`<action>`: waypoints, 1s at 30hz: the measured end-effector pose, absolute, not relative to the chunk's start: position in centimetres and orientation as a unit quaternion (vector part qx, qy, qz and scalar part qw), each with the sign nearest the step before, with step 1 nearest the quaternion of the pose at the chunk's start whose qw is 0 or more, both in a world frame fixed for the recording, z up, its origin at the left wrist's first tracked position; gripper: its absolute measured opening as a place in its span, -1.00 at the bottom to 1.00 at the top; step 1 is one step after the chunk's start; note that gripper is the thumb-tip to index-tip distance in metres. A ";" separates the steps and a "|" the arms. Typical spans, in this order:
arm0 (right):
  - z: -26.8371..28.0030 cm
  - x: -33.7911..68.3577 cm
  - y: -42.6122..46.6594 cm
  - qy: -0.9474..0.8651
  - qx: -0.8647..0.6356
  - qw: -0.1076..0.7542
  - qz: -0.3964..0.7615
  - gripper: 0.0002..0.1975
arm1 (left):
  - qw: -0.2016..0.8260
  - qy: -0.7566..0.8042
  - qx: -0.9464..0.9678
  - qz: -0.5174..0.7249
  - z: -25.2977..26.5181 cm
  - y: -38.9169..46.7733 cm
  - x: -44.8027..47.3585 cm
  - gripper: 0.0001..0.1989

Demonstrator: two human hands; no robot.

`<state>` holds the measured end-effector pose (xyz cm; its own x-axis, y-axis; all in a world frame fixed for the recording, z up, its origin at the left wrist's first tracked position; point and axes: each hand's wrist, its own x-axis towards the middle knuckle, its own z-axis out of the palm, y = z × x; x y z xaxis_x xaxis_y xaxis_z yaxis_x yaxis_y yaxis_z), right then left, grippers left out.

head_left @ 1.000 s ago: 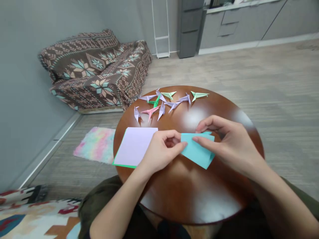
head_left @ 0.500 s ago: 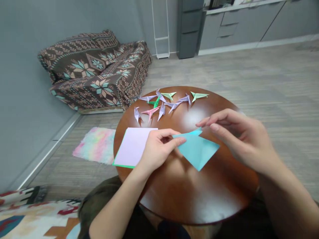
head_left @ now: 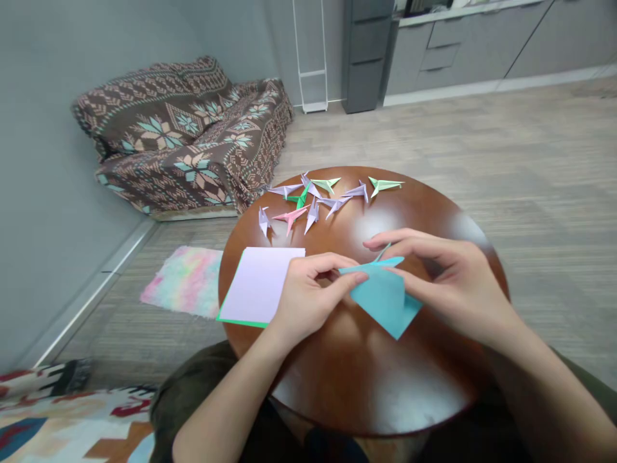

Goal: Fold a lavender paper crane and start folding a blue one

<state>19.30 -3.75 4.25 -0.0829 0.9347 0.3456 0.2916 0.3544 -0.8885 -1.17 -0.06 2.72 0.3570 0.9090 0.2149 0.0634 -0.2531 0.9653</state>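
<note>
A folded piece of light-blue origami paper [head_left: 380,297] is held above the table, one corner pointing down and loose flaps along its top edge. My left hand [head_left: 311,292] pinches its left corner between thumb and fingers. On the other side, my right hand [head_left: 450,273] has its thumb against the front of the paper and its fingers behind a raised flap. The right-hand fingertips are partly hidden by the paper. Beside my left hand lies a stack of lilac paper sheets [head_left: 260,283] with a green edge showing underneath.
Several folded paper cranes, among them a pink crane [head_left: 290,218], a green crane [head_left: 303,197] and lilac ones, lie at the back of the round brown table [head_left: 366,392]. Behind it stand a covered sofa [head_left: 193,138] and, on the floor, a pastel fluffy mat [head_left: 186,281].
My right hand has moved left and down onto the blue paper and taken hold of its flap. The paper's right side is now bent, and its lower corner has shifted slightly right.
</note>
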 end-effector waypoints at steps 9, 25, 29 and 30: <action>4.4 19.5 -3.8 -0.630 -0.481 0.491 0.361 -0.87 | 0.530 0.360 0.644 0.417 2.6 -0.2 -1.3 -0.83; 4.2 19.7 -3.8 -0.596 -0.488 0.493 0.405 -0.77 | 0.537 0.355 0.643 0.415 2.6 -0.2 -1.3 -0.87; 4.2 19.6 -3.8 -0.593 -0.493 0.492 0.404 -0.77 | 0.545 0.359 0.639 0.406 2.6 -0.2 -1.3 -0.84; 4.2 19.5 -3.8 -0.593 -0.493 0.492 0.404 -0.78 | 0.549 0.360 0.638 0.403 2.6 -0.2 -1.3 -0.83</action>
